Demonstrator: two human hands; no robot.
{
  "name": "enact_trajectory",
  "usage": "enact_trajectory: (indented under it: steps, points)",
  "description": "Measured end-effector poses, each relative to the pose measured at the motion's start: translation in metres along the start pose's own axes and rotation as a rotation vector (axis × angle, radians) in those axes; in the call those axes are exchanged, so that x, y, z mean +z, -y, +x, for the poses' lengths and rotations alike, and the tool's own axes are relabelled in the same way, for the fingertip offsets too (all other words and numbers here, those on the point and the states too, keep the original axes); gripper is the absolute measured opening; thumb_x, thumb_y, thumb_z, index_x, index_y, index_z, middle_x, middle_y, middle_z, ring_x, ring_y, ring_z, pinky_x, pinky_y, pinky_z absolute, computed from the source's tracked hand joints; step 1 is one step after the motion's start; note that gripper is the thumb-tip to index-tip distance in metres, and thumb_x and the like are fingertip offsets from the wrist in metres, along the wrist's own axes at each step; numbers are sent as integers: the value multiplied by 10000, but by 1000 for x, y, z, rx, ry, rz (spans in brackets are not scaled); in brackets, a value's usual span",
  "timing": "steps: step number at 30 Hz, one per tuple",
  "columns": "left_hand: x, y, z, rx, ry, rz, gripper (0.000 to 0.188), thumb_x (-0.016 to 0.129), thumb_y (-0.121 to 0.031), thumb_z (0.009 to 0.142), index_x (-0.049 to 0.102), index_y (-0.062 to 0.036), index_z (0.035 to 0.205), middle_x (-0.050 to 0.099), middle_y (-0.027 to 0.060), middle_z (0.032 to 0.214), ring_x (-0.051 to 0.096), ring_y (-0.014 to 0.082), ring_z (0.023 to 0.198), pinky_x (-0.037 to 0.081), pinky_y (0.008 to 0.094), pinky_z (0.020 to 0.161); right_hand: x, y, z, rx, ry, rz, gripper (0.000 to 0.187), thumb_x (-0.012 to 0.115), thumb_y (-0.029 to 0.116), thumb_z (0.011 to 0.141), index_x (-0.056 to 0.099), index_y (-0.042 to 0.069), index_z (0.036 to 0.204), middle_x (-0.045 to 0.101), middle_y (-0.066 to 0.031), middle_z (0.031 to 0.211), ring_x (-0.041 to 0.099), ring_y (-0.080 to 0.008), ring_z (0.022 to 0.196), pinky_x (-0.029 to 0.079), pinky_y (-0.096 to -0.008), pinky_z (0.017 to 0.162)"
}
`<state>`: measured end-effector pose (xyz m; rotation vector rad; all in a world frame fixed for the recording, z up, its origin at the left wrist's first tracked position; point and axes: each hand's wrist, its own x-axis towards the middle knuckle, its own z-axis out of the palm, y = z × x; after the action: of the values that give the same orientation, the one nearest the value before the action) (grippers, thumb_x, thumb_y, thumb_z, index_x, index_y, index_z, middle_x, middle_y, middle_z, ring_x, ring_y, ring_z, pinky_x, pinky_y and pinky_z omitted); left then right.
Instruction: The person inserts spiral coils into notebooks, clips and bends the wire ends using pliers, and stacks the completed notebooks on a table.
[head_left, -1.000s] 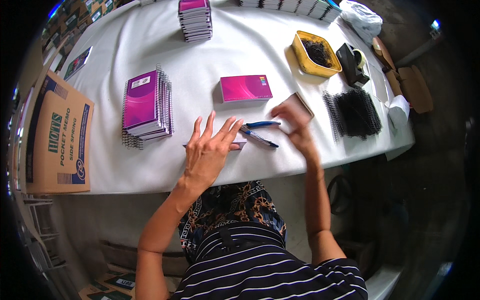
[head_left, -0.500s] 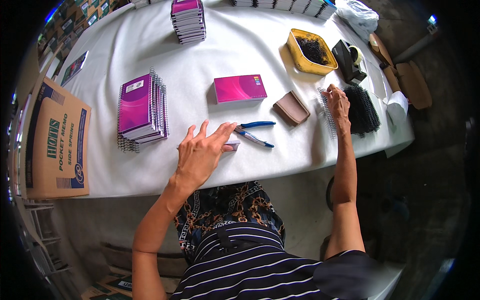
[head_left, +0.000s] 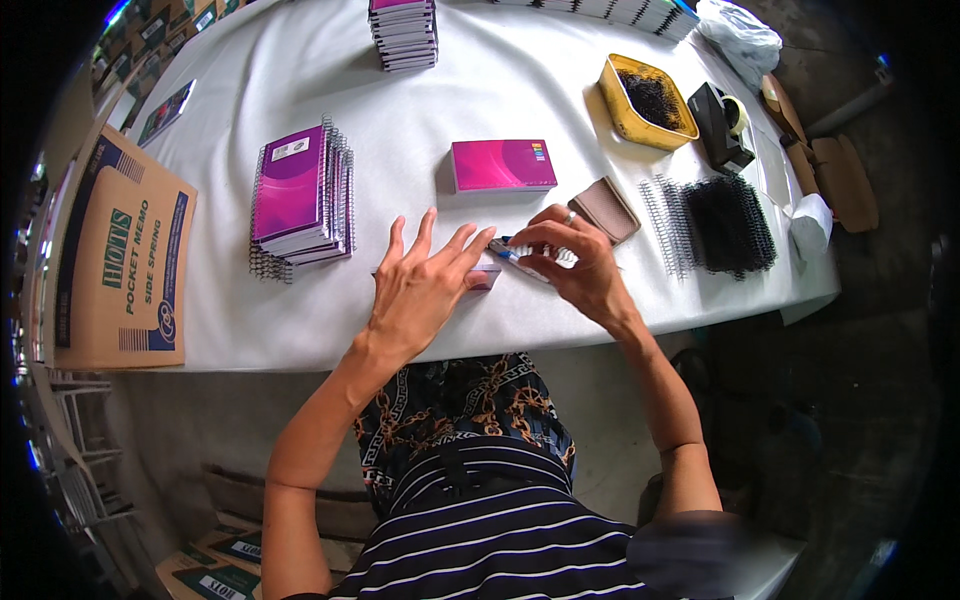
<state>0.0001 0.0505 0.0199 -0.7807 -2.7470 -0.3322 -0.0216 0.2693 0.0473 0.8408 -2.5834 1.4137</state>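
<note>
Two hands nearly meet over the bench point(head_left: 420, 130): the right grip point(head_left: 590, 264) pinches a wire coil point(head_left: 566, 257), its long axis roughly left-right, one end toward the left grip point(head_left: 412, 295), spread over a small pad point(head_left: 485, 278). Half a second ago, the right was at the coil pile point(head_left: 728, 225). Fingers hide much of coil, pad and pliers point(head_left: 504, 250).

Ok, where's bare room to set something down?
Bare cloth between the spiral notebooks and purple block, and between those notebooks and the carton. Crowded around the right hand, brown block, coils and yellow tub.
</note>
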Motion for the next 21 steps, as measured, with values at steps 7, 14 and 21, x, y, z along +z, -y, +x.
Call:
enact_trajectory:
  steps: [7, 14, 21]
  points:
    - [0, -2, 1, 5, -17, 16, 567, 642, -337, 874, 498, -229, 1411, 609, 32, 1317, 544, 373, 1232, 396, 560, 1024, 14, -15, -3, 48, 58, 178, 218, 754, -52, 751, 671, 18, 939, 614, -49, 924, 608, -134, 766, 509, -279, 688]
    - [3, 1, 2, 24, -5, 23, 562, 635, -327, 888, 488, -211, 1418, 621, 51, 1296, 581, 363, 1185, 441, 517, 973, 13, -16, -1, -29, 57, 228, 233, 739, -80, 745, 641, -8, 944, 627, -73, 922, 639, -156, 773, 526, -310, 701]
    - [1, 1, 4, 21, 10, 29, 557, 628, -334, 894, 489, -193, 1415, 618, 58, 1296, 578, 381, 1181, 454, 519, 966, 2, -1, -4, 61, 244, -181, 216, 660, 133, 885, 576, 28, 1054, 589, -131, 973, 626, -334, 847, 511, -421, 750]
